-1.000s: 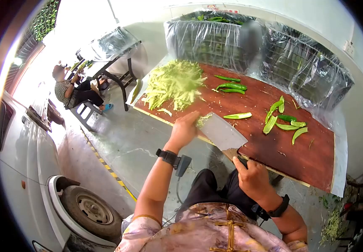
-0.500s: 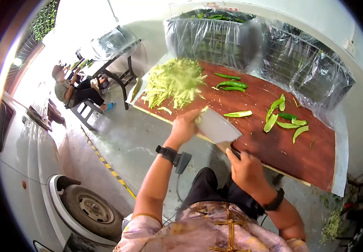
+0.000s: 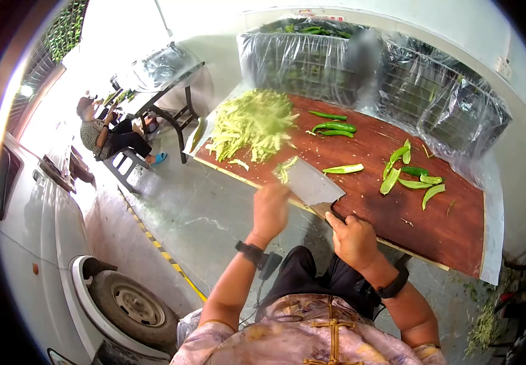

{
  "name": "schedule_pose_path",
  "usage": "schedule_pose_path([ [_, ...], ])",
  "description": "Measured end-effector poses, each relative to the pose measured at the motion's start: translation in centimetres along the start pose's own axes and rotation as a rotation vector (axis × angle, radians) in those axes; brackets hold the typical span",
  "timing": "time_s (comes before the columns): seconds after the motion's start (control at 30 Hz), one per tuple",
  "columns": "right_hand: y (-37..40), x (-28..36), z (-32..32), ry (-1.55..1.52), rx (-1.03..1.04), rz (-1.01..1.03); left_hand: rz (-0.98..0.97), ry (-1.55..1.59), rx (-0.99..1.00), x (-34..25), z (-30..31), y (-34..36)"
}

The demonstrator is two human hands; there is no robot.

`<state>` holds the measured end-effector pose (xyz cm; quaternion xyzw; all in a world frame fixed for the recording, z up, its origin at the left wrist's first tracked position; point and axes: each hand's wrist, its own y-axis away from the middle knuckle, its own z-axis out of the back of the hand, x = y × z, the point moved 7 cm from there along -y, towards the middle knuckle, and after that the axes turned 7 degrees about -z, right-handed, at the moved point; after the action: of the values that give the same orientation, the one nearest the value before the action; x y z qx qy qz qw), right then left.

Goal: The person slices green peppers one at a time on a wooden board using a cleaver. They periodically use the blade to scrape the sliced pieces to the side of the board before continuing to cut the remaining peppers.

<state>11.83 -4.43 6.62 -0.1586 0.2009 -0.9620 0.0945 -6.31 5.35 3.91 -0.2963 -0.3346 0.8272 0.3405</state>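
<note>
My right hand (image 3: 355, 242) is wrapped round the handle of a cleaver (image 3: 313, 184), whose broad blade lies low over the near edge of the board. Beside the blade's left end is a small bunch of pale green shreds (image 3: 284, 170). My left hand (image 3: 271, 210) hangs near that end, just off the table edge; motion smears its fingers. Farther back rises a large heap of shredded green pepper (image 3: 254, 125). A halved green pepper (image 3: 343, 169) lies right of the cleaver. Several cut pepper pieces (image 3: 391, 180) are on the right, and whole green peppers (image 3: 335, 126) lie behind.
The reddish-brown tabletop (image 3: 445, 234) has a pale edge strip. Plastic-lined crates (image 3: 299, 58) of green peppers stand along its back. At left, a person (image 3: 108, 134) sits on a stool by another table (image 3: 181, 76). A white vehicle (image 3: 44, 243) is parked at lower left.
My left hand has drawn back from the shreds by the blade towards my body and is blurred. The cleaver has shifted slightly left, still in my right hand.
</note>
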Motion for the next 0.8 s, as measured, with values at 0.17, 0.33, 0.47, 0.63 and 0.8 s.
schedule_pose_path([
  [0.17, -1.1, -0.2, 1.2, -0.016, 0.028, -0.006, -0.075, 0.015, -0.014, -3.1, -0.1, 0.7],
  [0.33, -2.1, 0.1, 2.2, -0.054, 0.059, 0.014, -0.133, 0.014, 0.016, -4.3, -0.6, 0.5],
  [0.47, -1.9, 0.4, 2.0, -0.028, 0.032, 0.04, -0.147, -0.029, 0.074, -4.2, -1.0, 0.4],
  [0.63, -1.3, 1.0, 2.4, -0.028, 0.019, -0.004, -0.161, -0.052, 0.144, -4.3, -1.4, 0.5],
  [0.8, -2.7, 1.5, -0.1, 0.015, -0.009, 0.021, -0.062, 0.017, 0.249, -2.6, -2.8, 0.6],
])
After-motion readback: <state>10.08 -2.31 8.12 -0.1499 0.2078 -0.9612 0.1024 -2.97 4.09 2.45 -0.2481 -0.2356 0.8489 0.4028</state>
